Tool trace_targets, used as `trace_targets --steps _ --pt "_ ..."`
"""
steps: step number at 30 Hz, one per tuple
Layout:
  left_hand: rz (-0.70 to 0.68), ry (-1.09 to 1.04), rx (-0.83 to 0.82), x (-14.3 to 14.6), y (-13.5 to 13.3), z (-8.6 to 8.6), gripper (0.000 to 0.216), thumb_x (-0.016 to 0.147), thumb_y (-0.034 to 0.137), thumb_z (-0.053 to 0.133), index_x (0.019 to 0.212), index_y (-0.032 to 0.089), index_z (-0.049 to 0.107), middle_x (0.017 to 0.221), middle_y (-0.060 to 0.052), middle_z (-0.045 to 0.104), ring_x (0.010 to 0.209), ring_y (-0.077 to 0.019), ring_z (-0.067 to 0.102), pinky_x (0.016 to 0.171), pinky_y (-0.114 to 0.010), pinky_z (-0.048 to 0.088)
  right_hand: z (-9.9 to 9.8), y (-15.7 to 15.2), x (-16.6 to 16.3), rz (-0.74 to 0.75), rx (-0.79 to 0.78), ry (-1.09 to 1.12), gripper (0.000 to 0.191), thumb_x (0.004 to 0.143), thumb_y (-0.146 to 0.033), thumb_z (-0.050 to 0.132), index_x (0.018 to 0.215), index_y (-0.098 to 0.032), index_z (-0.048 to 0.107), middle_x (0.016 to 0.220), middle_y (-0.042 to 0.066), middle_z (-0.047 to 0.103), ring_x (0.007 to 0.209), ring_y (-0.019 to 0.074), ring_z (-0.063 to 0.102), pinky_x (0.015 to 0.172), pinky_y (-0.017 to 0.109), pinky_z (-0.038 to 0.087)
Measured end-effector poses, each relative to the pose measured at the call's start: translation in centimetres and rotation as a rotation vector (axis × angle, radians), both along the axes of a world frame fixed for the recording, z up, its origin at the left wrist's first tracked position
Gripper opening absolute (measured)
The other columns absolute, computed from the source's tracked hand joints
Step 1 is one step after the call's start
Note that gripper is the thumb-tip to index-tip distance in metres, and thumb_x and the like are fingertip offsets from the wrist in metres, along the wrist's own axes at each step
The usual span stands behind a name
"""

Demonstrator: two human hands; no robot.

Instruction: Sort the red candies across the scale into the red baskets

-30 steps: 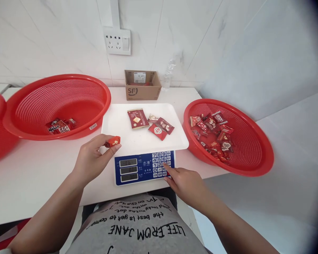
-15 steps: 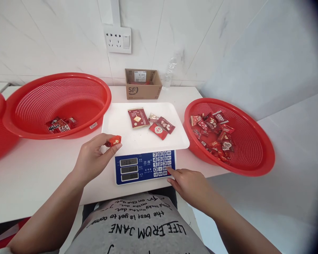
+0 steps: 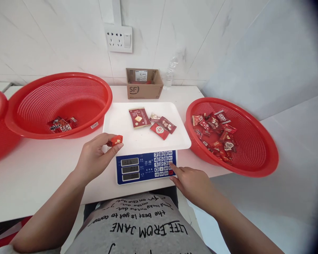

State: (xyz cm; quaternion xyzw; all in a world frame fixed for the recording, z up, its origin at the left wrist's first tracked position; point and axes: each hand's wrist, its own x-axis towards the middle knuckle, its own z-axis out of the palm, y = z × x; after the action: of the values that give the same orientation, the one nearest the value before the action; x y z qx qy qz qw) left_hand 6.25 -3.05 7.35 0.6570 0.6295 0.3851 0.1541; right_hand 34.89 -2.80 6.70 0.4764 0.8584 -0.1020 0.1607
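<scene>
My left hand [image 3: 98, 152] pinches a small red wrapped candy [image 3: 117, 140] at the near left corner of the scale's white tray [image 3: 124, 143]. My right hand [image 3: 192, 181] holds nothing; its index finger is stretched onto the right side of the blue keypad panel [image 3: 148, 163], the thumb apart below. Whether the fingertip presses a key I cannot tell. On the tray lies a large dark red snack packet [image 3: 139, 118]. Right of it, a bright red packet [image 3: 159, 131], a maroon packet [image 3: 168, 124] and a paler packet [image 3: 154, 117] lie grouped together.
A red perforated basket [image 3: 257, 148] with several small packets stands right of the scale. Another red basket [image 3: 69, 79] with a few packets is at left, beside a partly seen red basket [image 3: 0, 141]. Behind stand a cardboard box [image 3: 144, 91] and a clear plastic bottle [image 3: 171, 70].
My right index finger has shifted slightly up the keypad's right side. The top display reading has changed. My left hand keeps its pinch on the candy.
</scene>
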Motion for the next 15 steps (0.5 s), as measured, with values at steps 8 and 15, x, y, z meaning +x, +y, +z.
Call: trace_targets --steps 8,15 --pt "0.000 0.006 -0.013 0.06 0.10 0.17 0.013 0.081 0.035 0.062 0.085 0.022 0.063 0.073 0.002 0.064 0.065 -0.0125 0.057 0.061 -0.025 0.047 -0.18 0.14 -0.03 0.033 -0.068 -0.129 0.047 0.093 -0.027 0.040 0.138 -0.011 0.044 0.088 0.012 0.074 0.081 0.0256 0.069 0.057 0.031 0.044" --pt "0.004 0.020 -0.042 0.40 0.17 0.32 0.015 0.082 0.037 0.059 0.086 0.023 0.063 0.075 0.001 0.066 0.067 -0.0142 0.059 0.063 -0.026 0.049 -0.37 0.00 0.79 0.036 -0.077 -0.094 0.050 0.092 -0.026 0.042 0.140 -0.013 0.041 0.086 0.011 0.074 0.078 0.0271 0.069 0.056 0.033 0.044"
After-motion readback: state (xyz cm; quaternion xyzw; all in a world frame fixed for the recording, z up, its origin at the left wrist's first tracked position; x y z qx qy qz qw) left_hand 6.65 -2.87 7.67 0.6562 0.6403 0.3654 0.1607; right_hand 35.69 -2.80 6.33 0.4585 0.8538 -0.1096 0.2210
